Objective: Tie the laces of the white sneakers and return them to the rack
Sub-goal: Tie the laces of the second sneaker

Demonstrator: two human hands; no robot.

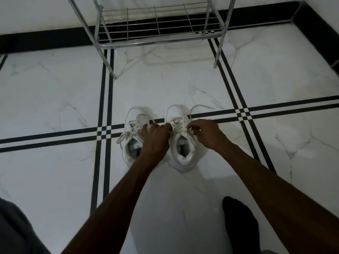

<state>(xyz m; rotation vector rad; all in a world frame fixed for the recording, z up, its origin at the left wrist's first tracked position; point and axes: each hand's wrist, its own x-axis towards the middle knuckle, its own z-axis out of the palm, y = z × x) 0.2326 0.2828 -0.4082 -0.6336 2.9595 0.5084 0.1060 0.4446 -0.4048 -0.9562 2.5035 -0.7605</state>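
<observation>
Both sneakers sit mid-frame on the floor, below the empty rack. Status: 0 of 2 tied; right sneaker in hand, left sneaker laces loose. Left hand and right hand pinch lace ends. Any knot is hidden by the fingers.

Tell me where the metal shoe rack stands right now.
In the head view the metal shoe rack stands at top centre against the wall, beyond the two white sneakers on the floor.
</observation>
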